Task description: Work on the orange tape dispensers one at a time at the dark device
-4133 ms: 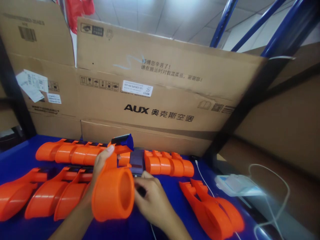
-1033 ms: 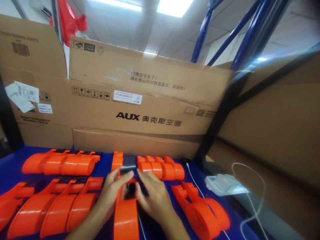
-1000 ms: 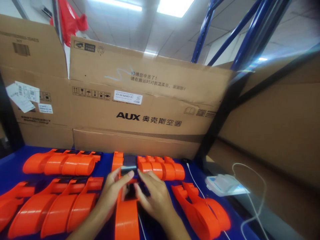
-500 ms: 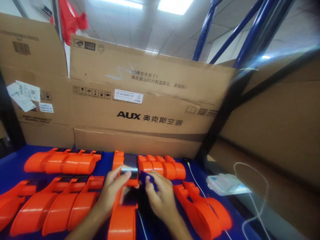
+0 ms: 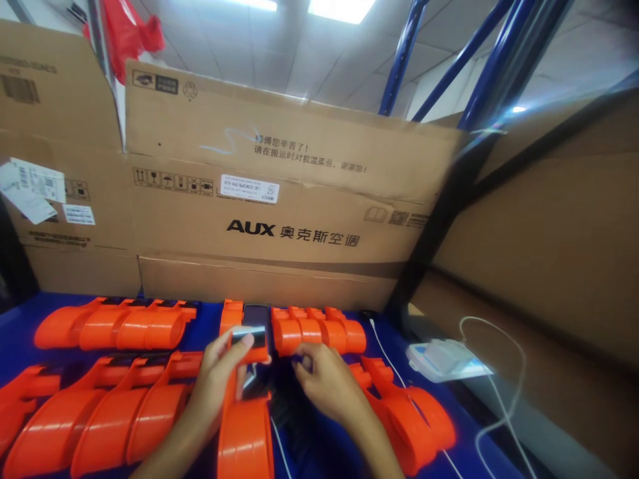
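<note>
My left hand (image 5: 219, 366) grips an orange plastic piece (image 5: 254, 355) with a glossy black panel (image 5: 252, 336) on top, the thumb lying on that panel. Just below it is a wide curved orange band (image 5: 245, 436); whether it belongs to the held piece I cannot tell. My right hand (image 5: 327, 382) is closed to the right of the piece, apart from it. Its fingers pinch a small dark blue piece (image 5: 301, 360), mostly hidden behind them. Behind the left hand, a dark phone-like slab (image 5: 256, 316) lies beside an orange part (image 5: 231, 314).
Several orange parts (image 5: 134, 326) stand in rows at left, with more (image 5: 319, 332) behind my right hand and others (image 5: 422, 426) at right. A clear plastic box (image 5: 446, 359) and white cable (image 5: 519, 372) lie far right. Cardboard (image 5: 299, 199) walls off the back of the blue surface.
My right hand has turned and drawn slightly away from the orange piece, so the dark blue piece is now mostly covered. My left hand keeps its grip. The whole view has shifted slightly.
</note>
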A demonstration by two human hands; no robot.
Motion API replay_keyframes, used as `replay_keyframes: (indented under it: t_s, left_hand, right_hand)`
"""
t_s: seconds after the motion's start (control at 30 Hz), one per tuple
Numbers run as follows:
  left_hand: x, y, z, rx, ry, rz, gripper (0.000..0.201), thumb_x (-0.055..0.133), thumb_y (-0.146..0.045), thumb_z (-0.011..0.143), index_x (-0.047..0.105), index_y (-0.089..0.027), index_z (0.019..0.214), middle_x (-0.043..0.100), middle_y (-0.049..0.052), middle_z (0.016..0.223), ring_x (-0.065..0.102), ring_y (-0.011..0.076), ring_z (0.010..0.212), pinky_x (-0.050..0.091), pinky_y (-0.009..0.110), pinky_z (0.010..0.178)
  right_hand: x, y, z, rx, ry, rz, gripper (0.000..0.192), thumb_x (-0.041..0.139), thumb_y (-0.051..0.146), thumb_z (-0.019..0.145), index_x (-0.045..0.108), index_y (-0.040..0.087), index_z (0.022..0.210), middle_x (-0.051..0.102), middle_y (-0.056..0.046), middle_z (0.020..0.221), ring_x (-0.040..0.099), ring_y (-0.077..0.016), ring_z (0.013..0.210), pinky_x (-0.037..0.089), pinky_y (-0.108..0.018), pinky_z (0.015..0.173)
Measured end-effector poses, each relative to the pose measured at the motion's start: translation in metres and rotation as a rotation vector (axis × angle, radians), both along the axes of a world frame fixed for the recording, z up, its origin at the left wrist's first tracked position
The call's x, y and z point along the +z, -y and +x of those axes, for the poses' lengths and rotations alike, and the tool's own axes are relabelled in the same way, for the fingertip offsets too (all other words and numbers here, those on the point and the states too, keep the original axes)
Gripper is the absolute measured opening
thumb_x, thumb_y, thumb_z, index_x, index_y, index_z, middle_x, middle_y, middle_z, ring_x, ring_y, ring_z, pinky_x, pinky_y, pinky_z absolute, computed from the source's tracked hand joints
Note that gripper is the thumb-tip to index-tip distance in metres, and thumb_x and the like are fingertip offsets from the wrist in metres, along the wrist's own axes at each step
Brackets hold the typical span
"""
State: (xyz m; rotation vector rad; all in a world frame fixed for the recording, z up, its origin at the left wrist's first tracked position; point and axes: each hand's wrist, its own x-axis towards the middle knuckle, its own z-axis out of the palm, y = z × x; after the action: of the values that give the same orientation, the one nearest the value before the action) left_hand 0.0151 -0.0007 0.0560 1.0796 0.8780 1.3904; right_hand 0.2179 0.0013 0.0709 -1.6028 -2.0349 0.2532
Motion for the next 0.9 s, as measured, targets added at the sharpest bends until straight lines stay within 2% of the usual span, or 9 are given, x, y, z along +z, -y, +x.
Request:
replay_keyframes:
  t_s: [0.1, 0.17, 0.23, 0.33, 0.47, 0.53, 0.6, 0.77, 0.9]
  left_hand:
    - [-0.002, 0.002, 0.0, -0.014, -0.044, 0.019, 0.033, 0.066, -0.049, 0.087, 0.062, -0.019, 0.076, 0.055, -0.003, 0.041, 0.037, 0.0072, 0.032, 0.025, 0.022, 0.039]
    - [-0.003, 0.002, 0.0, -0.035, -0.063, 0.033, 0.032, 0.065, -0.049, 0.088, 0.061, -0.019, 0.075, 0.06, -0.001, 0.045, 0.036, 0.0069, 0.032, 0.024, 0.022, 0.039]
    - [-0.005, 0.001, 0.001, -0.039, -0.068, 0.028, 0.032, 0.065, -0.049, 0.088, 0.062, -0.019, 0.077, 0.06, -0.002, 0.045, 0.035, 0.0071, 0.032, 0.023, 0.022, 0.039]
    - [-0.006, -0.001, 0.004, -0.046, -0.082, 0.031, 0.03, 0.068, -0.047, 0.087, 0.066, -0.018, 0.082, 0.057, -0.004, 0.047, 0.034, 0.0068, 0.033, 0.022, 0.022, 0.039]
    - [-0.001, 0.0, 0.008, -0.1, -0.082, 0.088, 0.027, 0.069, -0.044, 0.087, 0.07, -0.017, 0.091, 0.062, -0.004, 0.057, 0.033, 0.0049, 0.035, 0.021, 0.021, 0.039]
    - [0.0, 0.0, 0.009, -0.116, -0.069, 0.101, 0.025, 0.069, -0.044, 0.087, 0.069, -0.018, 0.09, 0.056, -0.007, 0.052, 0.031, 0.0047, 0.035, 0.021, 0.021, 0.04]
    - [-0.002, -0.002, 0.008, -0.117, -0.069, 0.1, 0.026, 0.07, -0.045, 0.086, 0.067, -0.019, 0.088, 0.051, -0.009, 0.048, 0.031, 0.0047, 0.035, 0.021, 0.021, 0.041]
    - [-0.013, -0.008, 0.005, -0.118, -0.09, 0.003, 0.036, 0.066, -0.054, 0.087, 0.065, -0.018, 0.091, 0.044, -0.01, 0.043, 0.032, 0.0067, 0.036, 0.022, 0.021, 0.042]
    - [-0.015, -0.012, 0.003, -0.124, 0.04, -0.101, 0.038, 0.074, -0.051, 0.081, 0.066, -0.018, 0.097, 0.051, -0.007, 0.046, 0.039, 0.0082, 0.04, 0.027, 0.02, 0.044]
  right_hand:
    - [-0.003, 0.003, 0.002, 0.022, 0.004, 0.047, 0.027, 0.058, 0.001, 0.069, 0.069, 0.023, 0.081, 0.065, 0.002, 0.059, 0.057, -0.0153, 0.053, 0.025, -0.024, 0.048]
    - [-0.004, 0.003, 0.003, 0.016, 0.005, 0.092, 0.028, 0.059, 0.0, 0.068, 0.069, 0.023, 0.081, 0.064, 0.002, 0.056, 0.057, -0.0158, 0.05, 0.025, -0.024, 0.047]
    - [-0.004, 0.001, 0.002, 0.004, -0.015, 0.155, 0.026, 0.059, 0.001, 0.07, 0.069, 0.023, 0.079, 0.064, 0.002, 0.056, 0.057, -0.0162, 0.049, 0.027, -0.023, 0.046]
    - [0.001, 0.001, -0.003, 0.012, -0.139, 0.273, 0.018, 0.059, 0.009, 0.081, 0.069, 0.023, 0.085, 0.067, 0.0, 0.063, 0.06, -0.0167, 0.053, 0.037, -0.024, 0.049]
    - [0.012, 0.009, -0.013, 0.223, -0.342, 0.314, 0.02, 0.056, 0.022, 0.095, 0.07, 0.022, 0.11, 0.072, -0.003, 0.085, 0.064, -0.0173, 0.068, 0.051, -0.027, 0.064]
    - [0.016, 0.014, -0.018, 0.348, -0.339, 0.281, 0.026, 0.059, 0.022, 0.095, 0.068, 0.024, 0.12, 0.071, -0.005, 0.095, 0.066, -0.0185, 0.081, 0.054, -0.029, 0.074]
    - [0.017, 0.016, -0.022, 0.408, -0.318, 0.249, 0.032, 0.06, 0.02, 0.095, 0.066, 0.026, 0.126, 0.069, -0.005, 0.101, 0.066, -0.0195, 0.091, 0.054, -0.031, 0.082]
    - [0.011, 0.013, -0.025, 0.329, -0.306, 0.263, 0.025, 0.06, 0.021, 0.096, 0.069, 0.026, 0.119, 0.069, -0.007, 0.102, 0.067, -0.0209, 0.091, 0.055, -0.033, 0.082]
    - [0.009, 0.008, -0.022, 0.273, -0.352, 0.319, 0.024, 0.059, 0.023, 0.097, 0.068, 0.025, 0.118, 0.071, -0.008, 0.108, 0.067, -0.0229, 0.096, 0.056, -0.036, 0.086]
